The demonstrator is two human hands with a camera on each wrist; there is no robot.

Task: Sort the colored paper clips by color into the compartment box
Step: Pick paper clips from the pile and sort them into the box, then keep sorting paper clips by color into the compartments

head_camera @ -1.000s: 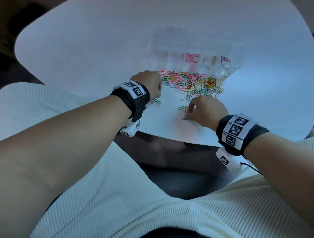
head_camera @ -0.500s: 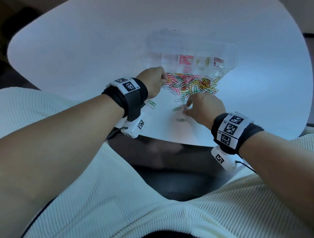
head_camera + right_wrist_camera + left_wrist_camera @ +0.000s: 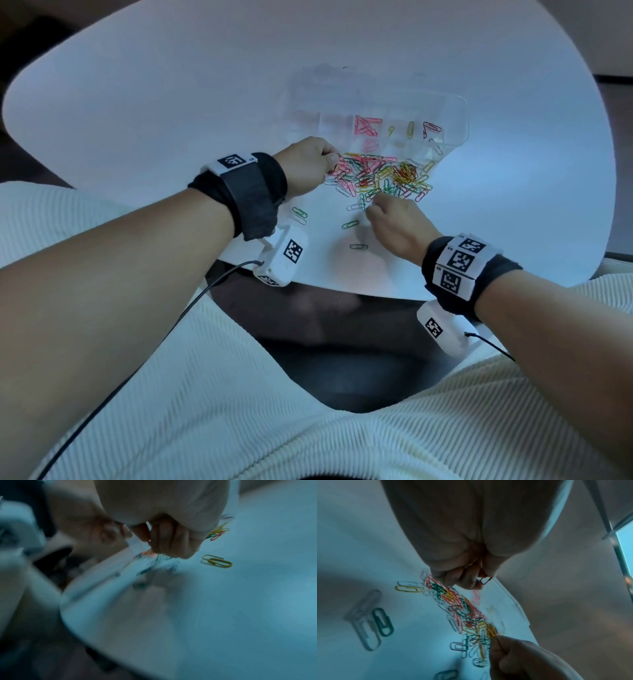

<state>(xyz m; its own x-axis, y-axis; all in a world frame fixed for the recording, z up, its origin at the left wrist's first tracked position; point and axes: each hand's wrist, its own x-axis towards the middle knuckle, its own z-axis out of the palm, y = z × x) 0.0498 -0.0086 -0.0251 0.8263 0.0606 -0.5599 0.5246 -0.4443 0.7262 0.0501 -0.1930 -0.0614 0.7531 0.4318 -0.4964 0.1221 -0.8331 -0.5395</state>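
Observation:
A heap of coloured paper clips [image 3: 376,178] lies on the white table just in front of the clear compartment box [image 3: 455,113]. The box holds pink clips [image 3: 366,126], yellow clips [image 3: 410,128] and red clips [image 3: 432,128] in separate compartments. My left hand [image 3: 334,161] is at the heap's left edge, fingers curled, and pinches a red clip [image 3: 485,580]. At the heap's near edge my right hand [image 3: 375,202] has its fingers curled, and the left wrist view shows a thin clip [image 3: 497,640] pinched in them. The right wrist view is blurred.
Loose green clips [image 3: 350,224] [image 3: 358,246] [image 3: 299,212] lie on the table [image 3: 171,102] between the heap and its near edge. A single yellow clip [image 3: 217,561] lies beside my right hand. My lap in white ribbed cloth [image 3: 308,428] is below the table edge.
Both hands moved away from me towards the heap. The left went to its left edge. The right left the loose green clips and reached the heap's near edge.

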